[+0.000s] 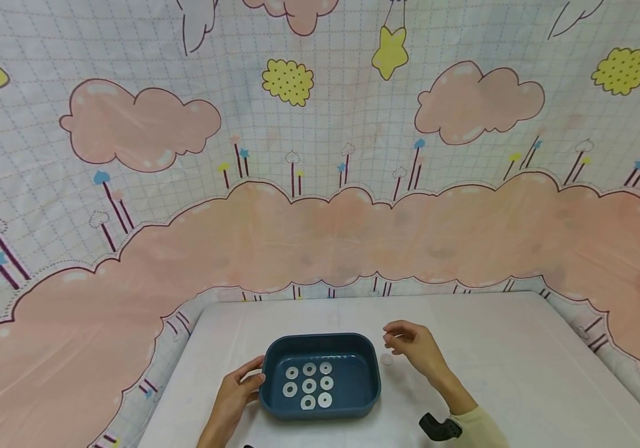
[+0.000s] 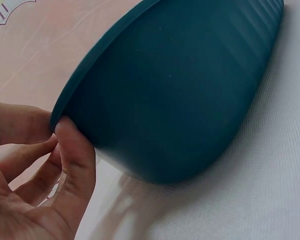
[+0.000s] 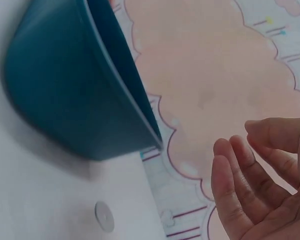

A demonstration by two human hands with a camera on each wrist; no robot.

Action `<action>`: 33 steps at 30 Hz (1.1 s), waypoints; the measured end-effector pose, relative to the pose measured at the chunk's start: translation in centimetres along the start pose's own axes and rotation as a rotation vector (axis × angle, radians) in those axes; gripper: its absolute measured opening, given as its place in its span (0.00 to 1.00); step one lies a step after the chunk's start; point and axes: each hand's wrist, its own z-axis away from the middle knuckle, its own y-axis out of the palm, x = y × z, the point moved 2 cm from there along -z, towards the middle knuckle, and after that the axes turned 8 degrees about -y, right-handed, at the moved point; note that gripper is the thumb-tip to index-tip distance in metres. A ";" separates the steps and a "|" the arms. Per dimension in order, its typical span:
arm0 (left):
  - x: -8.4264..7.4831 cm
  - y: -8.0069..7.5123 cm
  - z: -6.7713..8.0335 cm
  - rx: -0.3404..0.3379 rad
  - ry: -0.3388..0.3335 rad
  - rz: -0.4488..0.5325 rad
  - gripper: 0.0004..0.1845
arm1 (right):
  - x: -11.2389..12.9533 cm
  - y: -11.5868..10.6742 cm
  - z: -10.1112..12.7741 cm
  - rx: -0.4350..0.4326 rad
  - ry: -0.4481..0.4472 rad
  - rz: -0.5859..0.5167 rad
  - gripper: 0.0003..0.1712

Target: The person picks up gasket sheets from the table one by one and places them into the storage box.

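Note:
A dark blue rectangular plastic bin point(image 1: 364, 376) stands on the white table, with several white washers point(image 1: 309, 386) lying flat in rows on its floor. At the bin's left end my left hand point(image 1: 234, 392) pinches the rim; in the left wrist view the thumb point(image 2: 76, 155) lies against the outer wall. To the right of the bin, my right hand point(image 1: 416, 348) hovers with loosely bent fingers and nothing between them. One pale washer point(image 1: 387, 359) lies on the table below it, close to the bin's right end, and shows also in the right wrist view point(image 3: 104, 216).
The white table point(image 1: 521, 367) reaches out on both sides of the bin. Behind it hangs a cloth point(image 1: 375, 242) printed with clouds and stars. A black wrist device point(image 1: 440, 428) is on the right forearm, by a pale yellow sleeve point(image 1: 479, 429).

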 end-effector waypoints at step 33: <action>-0.1 -0.1 0.1 0.003 0.003 0.002 0.25 | -7.5 -1.5 -1.5 0.113 -0.074 0.294 0.16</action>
